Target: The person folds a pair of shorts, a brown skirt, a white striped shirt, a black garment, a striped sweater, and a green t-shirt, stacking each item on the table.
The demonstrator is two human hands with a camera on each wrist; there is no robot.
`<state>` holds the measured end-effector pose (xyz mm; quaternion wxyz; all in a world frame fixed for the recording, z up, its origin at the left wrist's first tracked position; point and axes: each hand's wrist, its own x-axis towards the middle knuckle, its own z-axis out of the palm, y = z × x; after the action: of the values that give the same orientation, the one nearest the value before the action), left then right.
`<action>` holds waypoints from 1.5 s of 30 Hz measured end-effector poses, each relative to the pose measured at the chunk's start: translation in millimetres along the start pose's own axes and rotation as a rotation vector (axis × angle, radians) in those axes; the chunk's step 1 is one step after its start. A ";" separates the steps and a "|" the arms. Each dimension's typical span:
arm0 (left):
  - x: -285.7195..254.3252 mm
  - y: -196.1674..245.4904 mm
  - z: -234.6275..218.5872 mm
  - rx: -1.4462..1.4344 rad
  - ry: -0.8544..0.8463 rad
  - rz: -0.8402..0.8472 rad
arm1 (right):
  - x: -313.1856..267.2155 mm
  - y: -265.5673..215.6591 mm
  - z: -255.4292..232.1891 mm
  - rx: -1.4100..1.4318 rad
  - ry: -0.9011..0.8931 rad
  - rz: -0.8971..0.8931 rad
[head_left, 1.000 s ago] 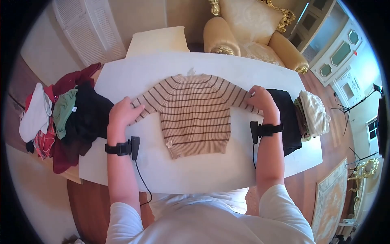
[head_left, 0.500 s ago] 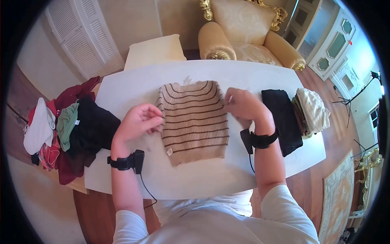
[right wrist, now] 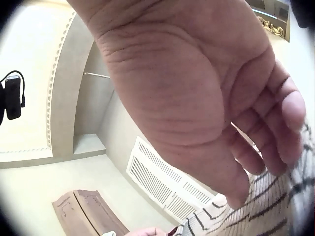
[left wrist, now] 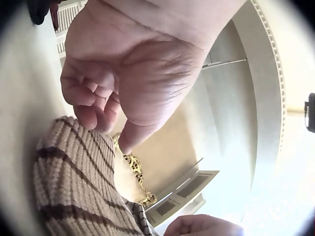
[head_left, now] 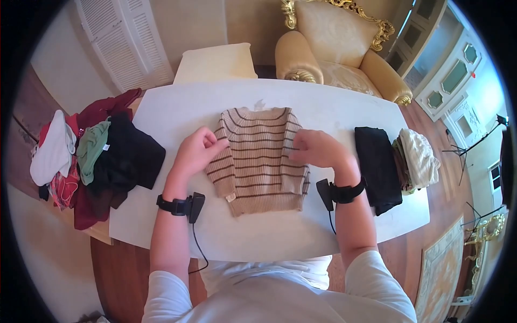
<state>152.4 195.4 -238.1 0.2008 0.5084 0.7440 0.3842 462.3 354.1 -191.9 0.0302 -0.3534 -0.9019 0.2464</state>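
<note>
A beige knit sweater (head_left: 258,161) with brown stripes lies on the white table, its collar away from me. Both sleeves are folded in and run down over the body toward the hem. My left hand (head_left: 196,153) is beside the upper part of the left sleeve (head_left: 221,167), fingers loosely curled. Its thumb stands apart from the fingers in the left wrist view, with nothing pinched between them. Over the right sleeve (head_left: 293,172) is my right hand (head_left: 326,152), with relaxed, bent fingers (right wrist: 266,147) right at the knit and the thumb spread away.
Rumpled clothes, among them a black garment (head_left: 134,153) and a green one (head_left: 94,148), are heaped at the table's left. Folded black garment (head_left: 378,167) and a stack topped with a cream garment (head_left: 420,159) line the right side. An armchair (head_left: 342,48) stands behind the table (head_left: 177,107).
The sleeves, spread out sideways with a hand at each one a second ago, now lie folded over the sweater's front. Both hands have moved inward and come off the cuffs.
</note>
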 end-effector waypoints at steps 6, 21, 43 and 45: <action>-16.2 42.6 4.6 0.322 -0.162 0.005 | 4.5 -16.7 14.1 -0.044 -0.134 0.040; -16.1 32.4 18.3 0.443 -0.132 0.085 | 10.6 -15.9 20.6 -0.054 -0.146 0.035; -10.2 15.8 32.7 0.252 -0.048 0.439 | 10.9 -16.3 20.1 -0.043 -0.164 0.053; -6.9 3.4 33.2 0.345 -0.121 0.456 | 11.0 -15.5 19.9 -0.048 -0.160 0.044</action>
<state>180.1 202.0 -256.8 0.0638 0.7111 0.6517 0.2562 439.9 343.1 -203.4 -0.0557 -0.3530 -0.8991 0.2528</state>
